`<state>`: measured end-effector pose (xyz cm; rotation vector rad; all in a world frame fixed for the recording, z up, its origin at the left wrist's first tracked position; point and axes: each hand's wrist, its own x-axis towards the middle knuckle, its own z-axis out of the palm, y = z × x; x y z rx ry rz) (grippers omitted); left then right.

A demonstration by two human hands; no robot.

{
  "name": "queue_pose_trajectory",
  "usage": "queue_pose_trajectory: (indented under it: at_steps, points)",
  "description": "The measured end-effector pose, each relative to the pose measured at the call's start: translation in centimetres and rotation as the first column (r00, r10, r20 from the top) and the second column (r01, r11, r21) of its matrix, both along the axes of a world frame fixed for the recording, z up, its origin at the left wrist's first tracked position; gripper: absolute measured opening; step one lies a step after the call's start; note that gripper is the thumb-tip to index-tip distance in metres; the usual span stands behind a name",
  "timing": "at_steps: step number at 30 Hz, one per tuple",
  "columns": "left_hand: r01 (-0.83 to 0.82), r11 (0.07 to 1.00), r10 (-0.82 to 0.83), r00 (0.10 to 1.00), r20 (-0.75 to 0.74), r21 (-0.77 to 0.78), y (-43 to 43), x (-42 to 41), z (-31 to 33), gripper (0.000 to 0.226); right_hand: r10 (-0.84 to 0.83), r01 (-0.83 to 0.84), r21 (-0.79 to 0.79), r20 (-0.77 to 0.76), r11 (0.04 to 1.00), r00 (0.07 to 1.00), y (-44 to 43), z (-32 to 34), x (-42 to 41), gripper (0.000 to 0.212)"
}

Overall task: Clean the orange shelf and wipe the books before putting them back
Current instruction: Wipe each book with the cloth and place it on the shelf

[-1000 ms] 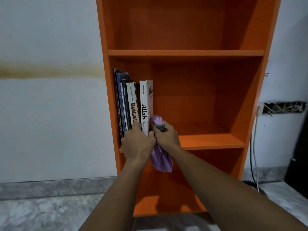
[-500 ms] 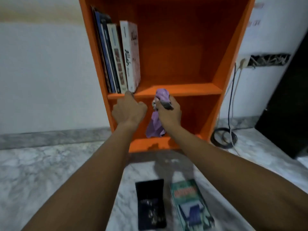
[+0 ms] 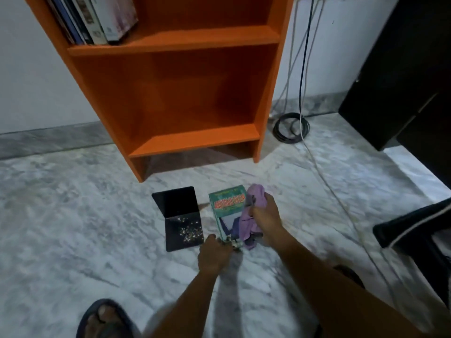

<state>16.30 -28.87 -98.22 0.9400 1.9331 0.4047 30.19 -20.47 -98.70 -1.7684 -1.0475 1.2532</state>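
The orange shelf (image 3: 185, 42) stands against the wall, with several books (image 3: 97, 18) upright at the left of its upper board. On the marble floor in front lie a green book (image 3: 225, 207) and a black book (image 3: 181, 215) side by side. My right hand (image 3: 264, 215) is shut on a purple cloth (image 3: 251, 215), which hangs over the green book's right side. My left hand (image 3: 213, 254) touches the near bottom corner of the green book, fingers curled at its edge; whether it grips the book is unclear.
Cables (image 3: 290, 128) hang down the wall and coil on the floor right of the shelf. A dark cabinet (image 3: 400, 69) stands at the right, and a black chair part (image 3: 415, 230) juts in near my right arm. My sandalled foot (image 3: 105, 318) is at the bottom.
Both hands came down from the shelf's middle board to the floor. The view tilted down. The cloth now rests over the green book and my left hand reaches that book's near corner.
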Motion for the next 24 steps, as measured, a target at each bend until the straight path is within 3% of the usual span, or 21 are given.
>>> queue_pose_trajectory:
  at_steps: [2,6,9,11,13,15,18,21,24]
  points:
    - [-0.037,0.999,0.038,0.996,0.075,-0.024,0.5,0.3,-1.2,0.035,0.075,-0.078,0.057,0.056,0.995,0.996,-0.9,-1.2,0.4,0.058]
    - [-0.209,0.973,0.226,0.945,0.237,-0.098,2.8,0.4,-5.1,0.039,0.265,-0.318,0.131,0.315,0.939,0.911,-2.6,-3.3,0.9,0.014]
    - [-0.301,0.939,0.342,0.844,0.413,-0.164,3.4,0.7,-4.1,0.008,0.248,-0.32,0.126,0.396,0.939,0.884,-3.0,-6.7,1.5,0.021]
    - [-0.333,0.929,0.367,0.783,0.503,-0.16,3.7,0.9,-3.6,0.008,0.21,-0.313,0.168,0.449,0.935,0.868,-2.8,-6.7,1.6,0.029]
    - [-0.346,0.927,0.364,0.743,0.561,-0.143,3.9,1.2,-3.1,0.012,0.244,-0.316,0.059,0.506,0.947,0.827,-2.8,-5.5,1.5,0.039]
    - [-0.31,0.941,0.325,0.705,0.631,-0.138,4.1,1.4,-2.3,0.023,0.288,-0.293,-0.059,0.445,0.954,0.848,-3.0,-5.1,1.4,0.042]
    - [-0.287,0.956,0.238,0.648,0.724,-0.057,4.4,0.8,-0.8,0.038,0.251,-0.291,0.13,0.258,0.948,0.933,-4.1,-4.8,0.2,0.05]
    - [-0.21,0.978,0.133,0.648,0.75,0.008,4.7,-0.5,1.0,0.065,0.323,-0.386,0.265,0.25,0.884,0.913,-3.2,-3.9,-1.2,0.058]
    - [-0.047,0.993,-0.044,0.7,0.713,0.108,4.4,-1.6,4.1,0.062,0.318,-0.401,0.39,0.261,0.829,0.911,-1.0,-0.9,-2.9,0.057]
